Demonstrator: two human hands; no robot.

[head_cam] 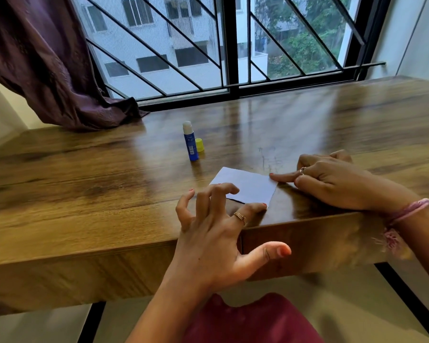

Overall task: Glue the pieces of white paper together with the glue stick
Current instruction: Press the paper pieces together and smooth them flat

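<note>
A small white paper (252, 185) lies flat on the wooden table (109, 194) near its front edge. My left hand (216, 226) hovers over the paper's near left corner with fingers spread; its index fingertip touches the near edge. My right hand (337, 184) rests on the table to the right, its index fingertip pressing the paper's right corner. Neither hand holds anything. A blue glue stick (190, 142) stands upright and uncapped behind the paper. Its yellow cap (199, 145) stands right beside it.
A purple curtain (47, 63) drapes onto the table's far left. A barred window (230, 45) runs along the table's back edge. Faint glue smears (268, 157) mark the wood behind the paper. My red-clothed lap (253, 320) is below the table's front edge.
</note>
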